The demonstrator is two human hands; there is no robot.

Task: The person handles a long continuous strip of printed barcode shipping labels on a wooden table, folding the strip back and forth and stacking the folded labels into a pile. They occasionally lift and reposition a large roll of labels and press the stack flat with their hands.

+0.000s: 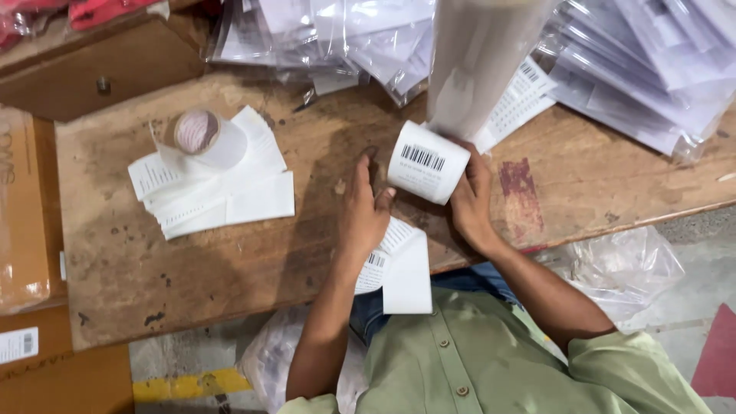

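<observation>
Head view: peeling stage, probably; left hand (364, 211) pinching label strip (395, 264); right hand (469, 201) gripping label roll (426, 162); next: pull gently, keep roll steady.

The person wears a pale sage-green shirt (491, 360) with short sleeves, the cloth smooth and slightly creased. A button placket runs down the front, carrying small round buttons (442, 343) of a matching dull tone, set one below another. The right sleeve (636, 368) ends in a folded hem above the elbow; the left sleeve (307, 404) shows only as a narrow edge at the bottom of the view. Both forearms are bare, with no watch, band or ring visible on the left hand (363, 211) or the right hand (469, 201). Blue trousers (475, 280), of denim by the look, show beyond the shirt.
</observation>
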